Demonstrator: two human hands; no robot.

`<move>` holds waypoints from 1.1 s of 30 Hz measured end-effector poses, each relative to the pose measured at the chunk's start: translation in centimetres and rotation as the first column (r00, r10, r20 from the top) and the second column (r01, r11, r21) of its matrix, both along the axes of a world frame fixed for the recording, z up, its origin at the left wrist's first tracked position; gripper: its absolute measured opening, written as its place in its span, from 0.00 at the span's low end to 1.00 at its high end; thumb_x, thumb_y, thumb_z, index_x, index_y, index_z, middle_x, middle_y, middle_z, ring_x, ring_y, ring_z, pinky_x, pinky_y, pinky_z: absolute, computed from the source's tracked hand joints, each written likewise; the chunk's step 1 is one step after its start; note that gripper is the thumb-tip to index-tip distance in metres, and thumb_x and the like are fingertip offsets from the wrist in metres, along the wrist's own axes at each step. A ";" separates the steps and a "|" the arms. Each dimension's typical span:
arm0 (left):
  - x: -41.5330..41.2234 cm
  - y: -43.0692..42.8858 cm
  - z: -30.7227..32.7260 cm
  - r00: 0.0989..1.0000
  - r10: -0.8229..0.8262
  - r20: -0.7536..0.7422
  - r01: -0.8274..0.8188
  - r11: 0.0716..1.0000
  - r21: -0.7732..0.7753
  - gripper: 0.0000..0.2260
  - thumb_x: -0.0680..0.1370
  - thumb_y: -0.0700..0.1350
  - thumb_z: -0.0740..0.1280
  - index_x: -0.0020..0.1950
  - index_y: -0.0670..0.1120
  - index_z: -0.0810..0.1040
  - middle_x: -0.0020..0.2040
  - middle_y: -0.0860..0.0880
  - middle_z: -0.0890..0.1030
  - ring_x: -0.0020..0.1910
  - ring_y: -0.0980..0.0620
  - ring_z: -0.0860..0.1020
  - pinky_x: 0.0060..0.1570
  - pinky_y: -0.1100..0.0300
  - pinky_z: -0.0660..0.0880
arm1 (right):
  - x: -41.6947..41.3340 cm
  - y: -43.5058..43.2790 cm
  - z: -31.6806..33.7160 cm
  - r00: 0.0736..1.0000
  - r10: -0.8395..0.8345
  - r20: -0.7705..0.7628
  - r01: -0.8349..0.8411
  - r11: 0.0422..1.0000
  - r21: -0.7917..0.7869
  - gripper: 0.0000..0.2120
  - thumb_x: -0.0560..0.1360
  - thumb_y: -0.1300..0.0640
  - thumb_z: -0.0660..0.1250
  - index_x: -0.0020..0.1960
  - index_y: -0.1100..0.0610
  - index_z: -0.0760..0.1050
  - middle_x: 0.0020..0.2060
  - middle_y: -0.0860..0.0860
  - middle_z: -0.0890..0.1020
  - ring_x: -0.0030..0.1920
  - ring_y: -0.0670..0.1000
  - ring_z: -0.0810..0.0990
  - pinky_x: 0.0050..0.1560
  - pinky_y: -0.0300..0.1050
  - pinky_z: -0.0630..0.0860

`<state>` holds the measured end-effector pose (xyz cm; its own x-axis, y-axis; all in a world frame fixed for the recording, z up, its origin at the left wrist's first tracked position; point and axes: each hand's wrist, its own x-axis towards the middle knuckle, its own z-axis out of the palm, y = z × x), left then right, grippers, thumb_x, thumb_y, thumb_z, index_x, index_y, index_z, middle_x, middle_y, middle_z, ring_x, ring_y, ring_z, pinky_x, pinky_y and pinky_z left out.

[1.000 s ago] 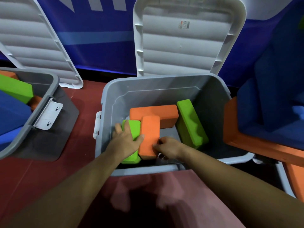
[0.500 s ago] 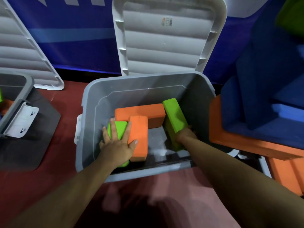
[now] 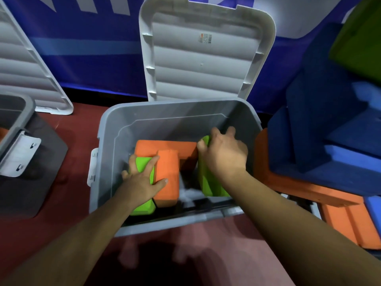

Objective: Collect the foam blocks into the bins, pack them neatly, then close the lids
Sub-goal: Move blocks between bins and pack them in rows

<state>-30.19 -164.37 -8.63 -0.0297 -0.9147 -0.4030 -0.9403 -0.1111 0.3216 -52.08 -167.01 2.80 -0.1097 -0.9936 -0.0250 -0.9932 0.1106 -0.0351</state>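
the tilted green foam block is gripped at its far end by the right hand, shifted there for repacking; the near orange block is pressed by the flat left hand.

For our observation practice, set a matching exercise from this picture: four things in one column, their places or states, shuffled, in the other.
1. left hand
2. right hand
3. lid
4. blue blocks

A. stacked outside the bin, at right
B. grips the right green block
C. stands open behind the bin
D. rests flat on the left green block and orange block

Pairs: 1-D, 2-B, 3-C, 4-A.
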 end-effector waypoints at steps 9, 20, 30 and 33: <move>-0.4 -1.5 0.7 0.997 -0.042 0.060 0.047 0.996 -0.080 0.43 0.64 0.74 0.58 0.76 0.60 0.57 0.74 0.41 0.56 0.76 0.39 0.52 0.74 0.42 0.57 | 3.1 -1.4 2.4 0.996 0.067 0.051 -0.074 0.986 0.151 0.23 0.76 0.39 0.60 0.61 0.54 0.78 0.57 0.57 0.78 0.54 0.62 0.80 0.45 0.49 0.70; 3.3 -4.6 0.1 0.969 -0.236 -0.073 0.242 0.967 0.084 0.36 0.74 0.69 0.54 0.79 0.65 0.43 0.73 0.44 0.65 0.74 0.39 0.59 0.74 0.45 0.58 | 3.7 0.4 -5.8 0.935 -0.149 0.322 -0.088 0.781 0.618 0.49 0.75 0.44 0.69 0.80 0.52 0.37 0.70 0.68 0.65 0.67 0.65 0.73 0.66 0.50 0.70; 2.2 -12.5 -0.5 0.966 -0.077 -0.245 0.090 0.995 0.043 0.21 0.72 0.71 0.54 0.43 0.58 0.77 0.58 0.46 0.76 0.66 0.46 0.70 0.70 0.49 0.64 | 3.0 -7.5 -10.6 0.731 -0.473 0.491 0.194 0.835 0.516 0.32 0.80 0.36 0.54 0.71 0.61 0.68 0.68 0.64 0.73 0.70 0.63 0.70 0.68 0.53 0.67; 3.2 -17.1 -2.5 0.972 0.148 -0.182 -0.136 0.988 0.080 0.19 0.76 0.66 0.61 0.53 0.52 0.75 0.62 0.39 0.75 0.63 0.40 0.73 0.64 0.51 0.70 | 3.1 -9.9 -12.1 0.659 -0.564 0.497 0.260 0.792 0.553 0.34 0.80 0.36 0.56 0.72 0.63 0.68 0.70 0.62 0.73 0.70 0.61 0.71 0.69 0.49 0.67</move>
